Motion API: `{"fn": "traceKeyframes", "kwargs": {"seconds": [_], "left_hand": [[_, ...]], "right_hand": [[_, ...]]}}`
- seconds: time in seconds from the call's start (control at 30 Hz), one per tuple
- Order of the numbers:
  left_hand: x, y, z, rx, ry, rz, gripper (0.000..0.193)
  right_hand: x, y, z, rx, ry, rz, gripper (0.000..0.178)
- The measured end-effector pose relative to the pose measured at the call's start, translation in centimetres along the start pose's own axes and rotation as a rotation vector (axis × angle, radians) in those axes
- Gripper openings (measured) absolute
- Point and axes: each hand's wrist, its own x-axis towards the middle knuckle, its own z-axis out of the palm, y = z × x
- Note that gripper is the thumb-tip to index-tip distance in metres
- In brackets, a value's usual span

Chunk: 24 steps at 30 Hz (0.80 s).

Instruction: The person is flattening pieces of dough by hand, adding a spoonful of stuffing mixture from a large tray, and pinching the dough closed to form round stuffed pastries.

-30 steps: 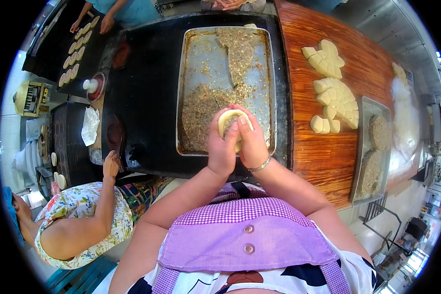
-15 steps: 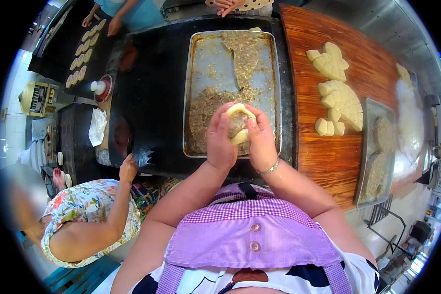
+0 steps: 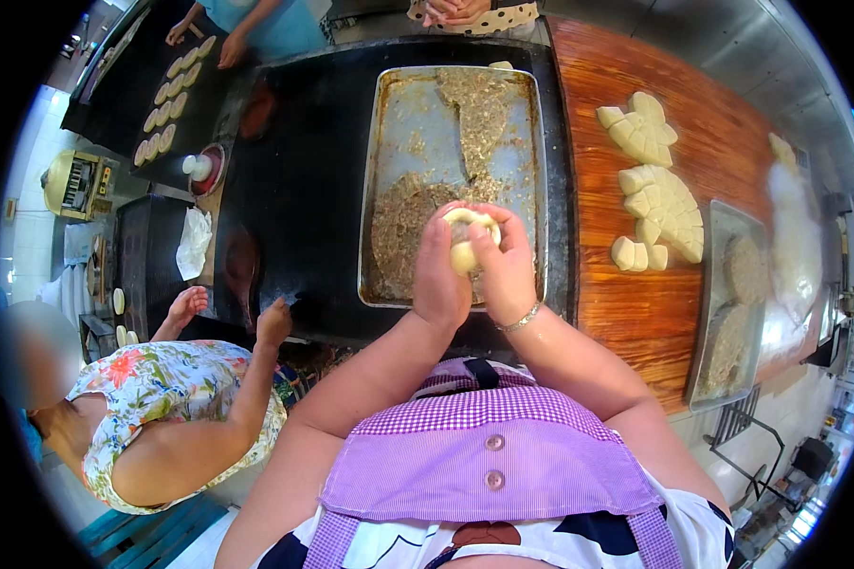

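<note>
Between my two hands is a ball of pale dough (image 3: 463,256), its rim raised around a brownish filling that shows at the top. My left hand (image 3: 439,270) cups it from the left, fingers wrapped round its far side. My right hand (image 3: 508,270) grips the right side, with the thumb pressed on the rim. Both hands are above the near part of a metal tray (image 3: 368,190). Crumbly brown filling (image 3: 403,223) lies in that tray, heaped at the near left and in a strip toward the far right.
Cut dough pieces (image 3: 662,204) lie on the wooden board (image 3: 617,322) at right, beside another tray of filling (image 3: 697,379). A co-worker in a floral top (image 3: 181,408) is at my left. Flat dough rounds (image 3: 168,100) sit on a dark surface at far left, near another person's hands.
The dough's rim has drawn in, so less filling shows. My hands have come closer round it. The co-worker's hand at left has moved up toward the table.
</note>
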Motion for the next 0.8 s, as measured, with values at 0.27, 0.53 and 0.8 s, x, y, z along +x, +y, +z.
{"fn": "traceKeyframes", "kwargs": {"seconds": [0.27, 0.53, 0.8], "left_hand": [[-0.1, -1.7, -0.3, 0.803, 0.14, 0.357, 0.024], [0.0, -0.8, -1.6, 0.751, -0.175, 0.359, 0.049], [0.7, 0.5, -0.3, 0.091, 0.06, -0.075, 0.05]], "right_hand": [[-1.3, 2.2, -0.5, -0.261, 0.05, -0.105, 0.031], [-0.4, 2.3, -0.5, -0.38, 0.113, -0.363, 0.019], [0.2, -0.2, -1.5, -0.582, -0.118, -0.445, 0.03]]}}
